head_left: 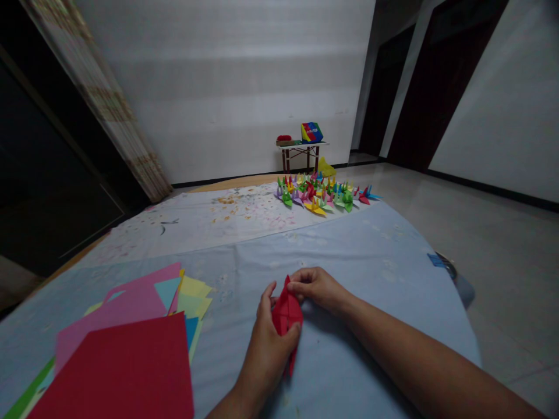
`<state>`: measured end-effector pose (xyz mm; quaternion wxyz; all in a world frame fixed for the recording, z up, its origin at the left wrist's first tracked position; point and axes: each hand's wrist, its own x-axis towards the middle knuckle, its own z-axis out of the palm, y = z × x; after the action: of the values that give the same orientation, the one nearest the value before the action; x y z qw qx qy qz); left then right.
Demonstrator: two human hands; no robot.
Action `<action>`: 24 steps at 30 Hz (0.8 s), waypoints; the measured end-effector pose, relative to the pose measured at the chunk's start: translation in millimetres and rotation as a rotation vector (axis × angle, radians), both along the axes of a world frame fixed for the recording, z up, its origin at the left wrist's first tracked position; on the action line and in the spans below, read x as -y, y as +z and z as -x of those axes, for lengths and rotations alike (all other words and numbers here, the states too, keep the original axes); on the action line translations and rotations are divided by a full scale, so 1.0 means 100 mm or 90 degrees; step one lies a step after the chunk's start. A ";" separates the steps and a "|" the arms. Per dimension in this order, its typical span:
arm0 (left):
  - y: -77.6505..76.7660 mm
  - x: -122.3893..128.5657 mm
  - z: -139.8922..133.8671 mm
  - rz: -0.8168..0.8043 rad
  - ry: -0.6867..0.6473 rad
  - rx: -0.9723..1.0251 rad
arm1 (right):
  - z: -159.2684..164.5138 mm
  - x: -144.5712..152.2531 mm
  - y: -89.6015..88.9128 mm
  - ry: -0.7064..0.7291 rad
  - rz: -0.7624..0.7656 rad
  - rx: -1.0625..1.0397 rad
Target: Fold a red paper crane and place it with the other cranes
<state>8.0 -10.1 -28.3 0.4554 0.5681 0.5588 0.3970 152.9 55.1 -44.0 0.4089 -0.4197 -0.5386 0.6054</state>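
A piece of folded red origami paper (287,308), narrow and pointed at both ends, is held just above the blue tablecloth. My left hand (273,331) grips its lower half, the thumb pressed on the front and the fingers behind, partly hidden. At the upper tip, my right hand (312,285) pinches the paper between thumb and forefinger. Two thin points of the red paper hang below my left thumb. To the left of my hands lies a loose stack of coloured paper sheets, with a large red sheet (126,366) on top and a pink sheet (126,302) behind it.
Many folded paper cranes (314,195) stand at the table's far right. A blue cloth (349,256) and a white floral cloth (196,221) cover the round table. Beyond it, a small side table (301,144) carries a colourful box (311,132). A stool (463,288) is partly visible at right.
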 end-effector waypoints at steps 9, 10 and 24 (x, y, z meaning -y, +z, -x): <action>-0.06 0.03 0.06 -0.147 -0.066 -0.194 | -0.02 -0.03 0.00 -0.077 -0.215 0.308; -0.06 0.04 0.07 -0.163 -0.080 -0.227 | -0.02 -0.03 0.00 -0.077 -0.225 0.320; -0.07 -0.15 0.11 -0.028 0.081 -0.065 | 0.02 -0.02 0.02 -0.089 -0.175 0.195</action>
<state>-2.7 5.0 -35.1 0.3877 0.5607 0.6075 0.4078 151.0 56.9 -41.8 0.4167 -0.4834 -0.6417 0.4254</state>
